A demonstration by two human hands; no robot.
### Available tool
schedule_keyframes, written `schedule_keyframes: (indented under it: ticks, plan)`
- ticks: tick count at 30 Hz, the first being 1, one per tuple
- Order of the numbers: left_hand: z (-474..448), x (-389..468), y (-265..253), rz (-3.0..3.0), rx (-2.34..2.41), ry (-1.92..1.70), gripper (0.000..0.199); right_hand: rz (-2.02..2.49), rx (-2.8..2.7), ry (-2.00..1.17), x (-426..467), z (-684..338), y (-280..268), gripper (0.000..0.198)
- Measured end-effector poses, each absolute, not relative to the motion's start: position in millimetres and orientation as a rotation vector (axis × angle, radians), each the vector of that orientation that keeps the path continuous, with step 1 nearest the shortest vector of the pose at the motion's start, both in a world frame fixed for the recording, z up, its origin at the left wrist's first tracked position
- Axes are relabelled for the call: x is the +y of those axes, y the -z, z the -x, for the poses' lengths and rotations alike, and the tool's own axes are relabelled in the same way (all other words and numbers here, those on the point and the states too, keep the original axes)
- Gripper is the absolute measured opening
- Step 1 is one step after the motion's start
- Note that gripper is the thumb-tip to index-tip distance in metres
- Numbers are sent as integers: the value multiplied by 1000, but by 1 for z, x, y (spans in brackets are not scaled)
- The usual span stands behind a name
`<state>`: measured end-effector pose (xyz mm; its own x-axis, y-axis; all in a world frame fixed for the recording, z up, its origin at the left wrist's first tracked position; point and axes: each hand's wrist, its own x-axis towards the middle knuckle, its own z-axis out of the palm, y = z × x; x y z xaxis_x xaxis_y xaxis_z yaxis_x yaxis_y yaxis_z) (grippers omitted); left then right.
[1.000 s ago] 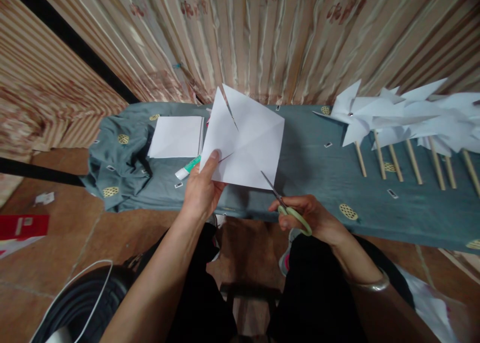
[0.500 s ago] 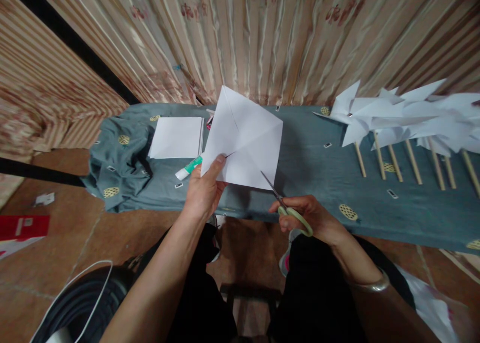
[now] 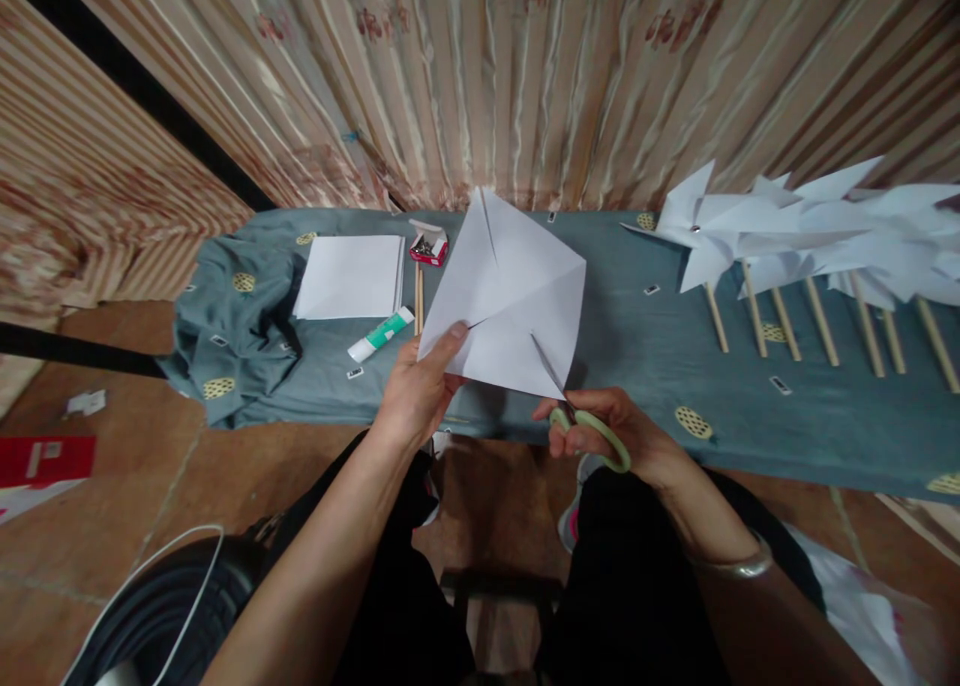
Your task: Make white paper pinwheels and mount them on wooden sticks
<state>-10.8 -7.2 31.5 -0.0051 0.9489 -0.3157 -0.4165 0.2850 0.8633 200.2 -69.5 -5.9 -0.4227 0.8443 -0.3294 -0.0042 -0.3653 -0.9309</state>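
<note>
A square white sheet of paper, with crease lines and slits running in from its corners, is held above the cloth. My left hand pinches its lower left part, thumb on top. My right hand grips a pair of scissors with light green handles. Their blades lie at the paper's lower right corner, along the line toward the centre. Under the paper's left side, two thin wooden sticks are partly hidden. Beside them lies a green and white glue stick.
A stack of white paper and a small red open box of metal pins lie on the blue-grey cloth. Several white paper pinwheels on wooden sticks lie at the right. A curtain hangs behind.
The paper has shifted right, uncovering the red box and the sticks. Its lower right corner now meets the scissors deeper, near the handles.
</note>
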Motion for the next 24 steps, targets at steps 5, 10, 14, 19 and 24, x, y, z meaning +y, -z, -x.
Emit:
schedule_keyframes:
  ticks: [5, 10, 14, 19, 24]
  plan:
    - [11, -8, -30, -665, 1072, -1163, 36, 1162, -1238, -1849, -70, -201, 7, 58]
    - [12, -7, -30, -676, 1090, -1167, 37, 1212, -1228, -1831, -71, -201, 8, 57]
    - [12, -6, -30, -679, 1078, -1170, 37, 1226, -1203, -1863, -71, -200, 7, 54]
    - [11, -6, -30, -654, 1076, -1191, 37, 1233, -1231, -1844, -70, -202, 8, 49]
    - [11, -7, -31, -654, 1075, -1185, 33, 1232, -1208, -1830, -70, -202, 9, 46]
